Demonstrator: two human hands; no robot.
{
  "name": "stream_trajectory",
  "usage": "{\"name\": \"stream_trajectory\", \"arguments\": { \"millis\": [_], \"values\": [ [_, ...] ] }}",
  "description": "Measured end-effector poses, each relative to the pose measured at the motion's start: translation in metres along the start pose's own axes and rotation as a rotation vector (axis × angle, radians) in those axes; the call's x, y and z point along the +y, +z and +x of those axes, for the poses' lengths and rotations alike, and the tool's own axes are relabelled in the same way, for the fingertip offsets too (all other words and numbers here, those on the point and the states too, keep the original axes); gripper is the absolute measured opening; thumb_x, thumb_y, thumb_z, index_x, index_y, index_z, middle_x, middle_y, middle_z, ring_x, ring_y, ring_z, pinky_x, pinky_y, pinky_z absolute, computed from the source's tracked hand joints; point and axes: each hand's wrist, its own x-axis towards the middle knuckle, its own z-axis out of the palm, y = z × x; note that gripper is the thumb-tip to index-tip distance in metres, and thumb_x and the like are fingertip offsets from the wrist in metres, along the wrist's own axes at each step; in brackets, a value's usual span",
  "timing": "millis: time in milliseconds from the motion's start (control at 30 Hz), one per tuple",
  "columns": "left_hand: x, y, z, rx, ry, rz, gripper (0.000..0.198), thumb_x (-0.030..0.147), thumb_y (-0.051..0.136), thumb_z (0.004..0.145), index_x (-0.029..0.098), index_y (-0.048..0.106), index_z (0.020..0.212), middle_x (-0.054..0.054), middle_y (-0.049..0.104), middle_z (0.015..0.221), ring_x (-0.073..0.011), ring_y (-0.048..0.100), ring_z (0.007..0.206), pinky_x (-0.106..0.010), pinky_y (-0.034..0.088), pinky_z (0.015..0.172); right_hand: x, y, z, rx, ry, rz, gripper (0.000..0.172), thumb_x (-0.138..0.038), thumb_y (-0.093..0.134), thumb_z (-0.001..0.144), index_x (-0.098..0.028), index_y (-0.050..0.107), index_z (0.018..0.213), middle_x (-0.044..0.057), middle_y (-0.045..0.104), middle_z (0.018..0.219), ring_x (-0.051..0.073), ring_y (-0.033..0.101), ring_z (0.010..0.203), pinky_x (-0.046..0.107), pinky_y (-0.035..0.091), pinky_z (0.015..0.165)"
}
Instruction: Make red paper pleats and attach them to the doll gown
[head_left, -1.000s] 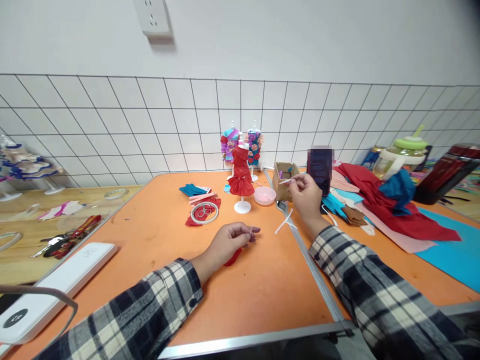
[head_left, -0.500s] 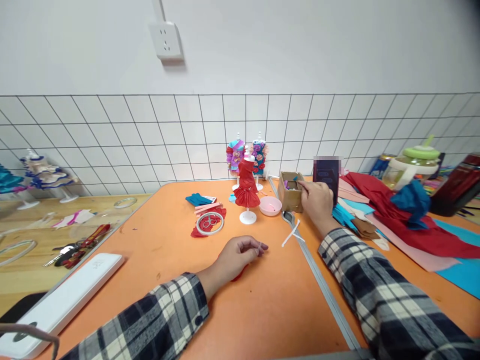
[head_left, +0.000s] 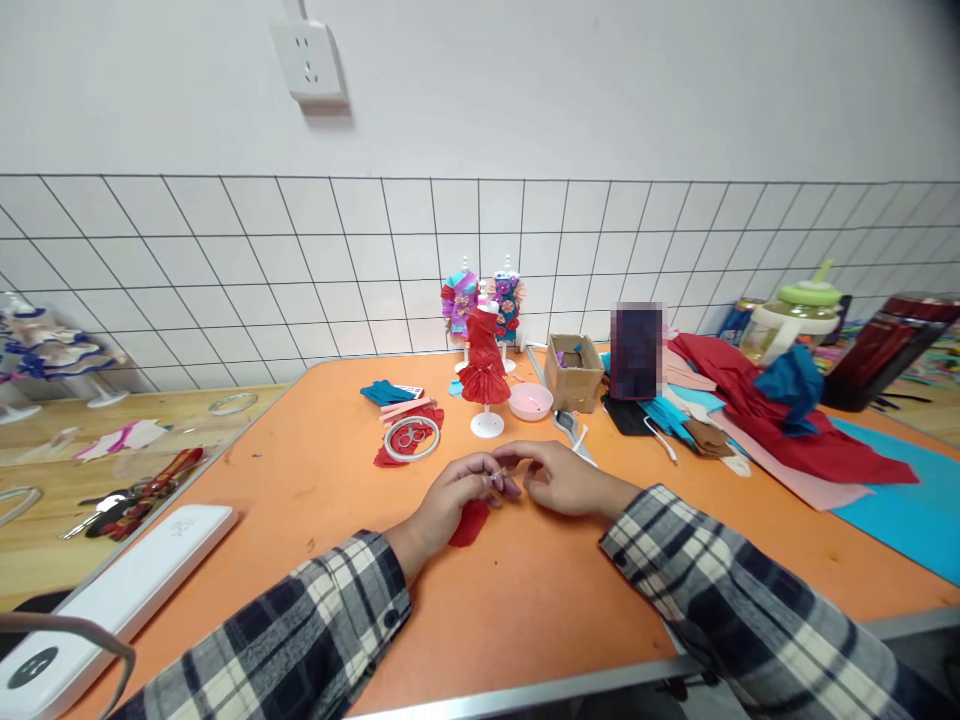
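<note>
My left hand [head_left: 456,492] is closed in a pinch over the orange table, with a tiny pale thing at its fingertips that is too small to name. Against those fingertips comes my right hand [head_left: 564,478], its fingers bent together; what they pinch, if anything, is hidden. A scrap of red crepe paper [head_left: 469,526] lies under my left hand. Just beyond both hands stands a small white dress form in a red ruffled paper dress [head_left: 486,372]. Behind it are two more dress forms, one in a purple dress [head_left: 460,300], the other in a dark blue flowered dress [head_left: 508,305].
A pink bowl [head_left: 531,402] and a small cardboard box [head_left: 574,378] stand behind my right hand. Scissors [head_left: 411,437] lie inside a white ring at left. A phone [head_left: 636,352] stands upright beside coloured paper [head_left: 795,430]. A white power bank [head_left: 127,600] lies at left.
My right hand has left the cardboard box and come back to my left hand, so their fingertips now meet. My left hand stays pinched near the same spot. The view has shifted slightly right.
</note>
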Motion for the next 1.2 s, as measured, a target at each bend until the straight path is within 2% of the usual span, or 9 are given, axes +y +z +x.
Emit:
{"name": "stream_trajectory", "arguments": {
  "millis": [133, 233, 333, 567, 767, 900, 1033, 1200],
  "values": [
    [0.002, 0.002, -0.001, 0.005, 0.003, -0.029, 0.009, 0.024, 0.061, 0.072, 0.016, 0.06, 0.073, -0.008, 0.069, 0.077, -0.0215, 0.065, 0.08, -0.03, 0.045, 0.07, 0.001, 0.007, 0.001, 0.041, 0.074, 0.129, 0.037, -0.011, 0.055, 0.076, -0.019, 0.068, 0.11, 0.005, 0.072, 0.1, 0.017, 0.066, 0.086, 0.028, 0.051, 0.073],
    [0.002, 0.001, 0.0, 0.009, -0.012, -0.036, 0.01, 0.025, 0.06, 0.073, 0.015, 0.061, 0.076, -0.008, 0.069, 0.079, -0.0214, 0.065, 0.08, -0.03, 0.046, 0.071, 0.002, 0.004, 0.001, 0.123, 0.113, 0.156, 0.029, -0.015, 0.057, 0.078, -0.018, 0.071, 0.104, 0.005, 0.073, 0.097, 0.017, 0.067, 0.086, 0.029, 0.05, 0.075],
    [0.0, -0.001, 0.001, 0.004, -0.004, -0.057, 0.011, 0.025, 0.059, 0.073, 0.015, 0.062, 0.077, -0.007, 0.068, 0.078, -0.0207, 0.064, 0.078, -0.03, 0.046, 0.07, 0.004, 0.003, 0.002, 0.153, 0.155, 0.191, 0.023, -0.026, 0.063, 0.08, -0.018, 0.072, 0.099, 0.007, 0.074, 0.096, 0.019, 0.067, 0.087, 0.029, 0.05, 0.074],
    [-0.001, -0.002, 0.001, 0.019, 0.028, -0.106, 0.021, 0.035, 0.059, 0.077, 0.015, 0.064, 0.078, -0.007, 0.065, 0.078, -0.0212, 0.062, 0.08, -0.031, 0.048, 0.07, 0.008, 0.009, 0.006, 0.166, 0.217, 0.288, 0.028, -0.039, 0.072, 0.074, -0.016, 0.072, 0.089, 0.006, 0.073, 0.087, 0.018, 0.067, 0.082, 0.029, 0.048, 0.072],
    [0.0, 0.0, 0.002, 0.044, 0.002, -0.053, 0.023, 0.038, 0.068, 0.076, 0.015, 0.066, 0.077, -0.006, 0.065, 0.078, -0.0189, 0.061, 0.079, -0.028, 0.048, 0.07, 0.008, 0.01, 0.008, 0.141, 0.253, 0.445, 0.031, -0.04, 0.075, 0.07, -0.015, 0.07, 0.087, 0.004, 0.072, 0.081, 0.017, 0.065, 0.078, 0.03, 0.048, 0.074],
    [0.001, 0.001, 0.001, 0.052, -0.001, 0.031, 0.022, 0.038, 0.07, 0.076, 0.016, 0.066, 0.077, -0.005, 0.068, 0.079, -0.0181, 0.062, 0.08, -0.027, 0.046, 0.072, 0.006, 0.012, 0.008, 0.144, 0.259, 0.484, 0.026, -0.037, 0.074, 0.07, -0.015, 0.068, 0.082, 0.002, 0.069, 0.076, 0.015, 0.062, 0.073, 0.029, 0.047, 0.074],
    [-0.001, 0.0, 0.002, 0.084, -0.001, 0.157, 0.023, 0.039, 0.071, 0.075, 0.017, 0.065, 0.075, -0.006, 0.069, 0.078, -0.0177, 0.061, 0.076, -0.027, 0.044, 0.071, 0.005, 0.011, 0.008, 0.131, 0.25, 0.427, 0.018, -0.032, 0.07, 0.072, -0.016, 0.065, 0.078, -0.001, 0.063, 0.069, 0.012, 0.054, 0.065, 0.024, 0.043, 0.064],
    [0.0, 0.002, 0.003, 0.107, 0.011, 0.228, 0.026, 0.042, 0.062, 0.081, 0.018, 0.059, 0.072, -0.004, 0.066, 0.073, -0.0169, 0.059, 0.07, -0.027, 0.043, 0.068, 0.004, -0.002, 0.006, 0.096, 0.171, 0.125, 0.007, -0.024, 0.06, 0.075, -0.017, 0.06, 0.075, -0.003, 0.056, 0.069, 0.011, 0.046, 0.063, 0.023, 0.035, 0.059]
  ]
}}
